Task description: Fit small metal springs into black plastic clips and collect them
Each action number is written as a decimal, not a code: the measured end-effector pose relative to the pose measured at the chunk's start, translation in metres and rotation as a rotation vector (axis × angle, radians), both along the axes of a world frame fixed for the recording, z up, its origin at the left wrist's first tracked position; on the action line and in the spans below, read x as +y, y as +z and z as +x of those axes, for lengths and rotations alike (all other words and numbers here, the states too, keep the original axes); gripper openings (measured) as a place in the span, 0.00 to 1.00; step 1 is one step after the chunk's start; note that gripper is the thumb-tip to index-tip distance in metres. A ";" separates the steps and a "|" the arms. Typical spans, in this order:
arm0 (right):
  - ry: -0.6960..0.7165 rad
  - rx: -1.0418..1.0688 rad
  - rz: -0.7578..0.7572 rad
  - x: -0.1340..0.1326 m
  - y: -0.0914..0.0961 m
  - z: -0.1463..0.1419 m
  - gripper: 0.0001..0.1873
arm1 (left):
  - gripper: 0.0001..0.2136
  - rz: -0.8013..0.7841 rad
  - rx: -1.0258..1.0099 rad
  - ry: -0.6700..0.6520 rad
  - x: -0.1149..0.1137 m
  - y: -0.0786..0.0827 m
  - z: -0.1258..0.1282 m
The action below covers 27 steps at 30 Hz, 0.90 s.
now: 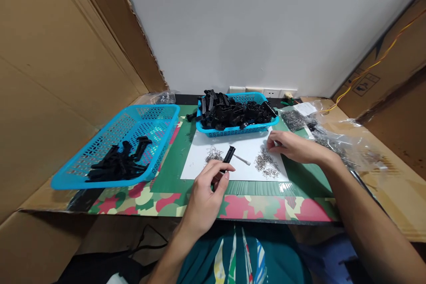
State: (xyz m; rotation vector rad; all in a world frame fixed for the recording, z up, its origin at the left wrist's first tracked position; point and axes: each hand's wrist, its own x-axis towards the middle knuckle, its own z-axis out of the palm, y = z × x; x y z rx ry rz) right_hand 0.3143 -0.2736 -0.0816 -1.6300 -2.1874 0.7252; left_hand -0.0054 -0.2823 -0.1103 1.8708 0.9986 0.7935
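My left hand (209, 186) is closed around a narrow black plastic part (229, 154), which points up and away from me. My right hand (289, 145) reaches in from the right, its fingertips pinched at the upper edge of a pile of small metal pieces (266, 164). Whether anything sits between those fingertips is too small to tell. A second pile of small metal pieces (213, 154) lies left of the black part. Between the piles rests a thin metal tool (242, 159). Both piles are on a white sheet (191, 166).
Behind the sheet stands a blue basket (219, 133) heaped with black parts (233, 111). A larger blue basket (166, 142) at left holds several black parts (116, 164). Plastic bags of metal pieces (293, 120) lie at right. Cardboard walls (60, 53) flank the table; yellow wires (369, 69) hang at right.
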 end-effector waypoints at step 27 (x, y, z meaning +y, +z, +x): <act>0.225 0.343 0.703 -0.020 -0.016 -0.095 0.07 | 0.13 -0.186 -0.269 0.088 0.001 0.001 0.018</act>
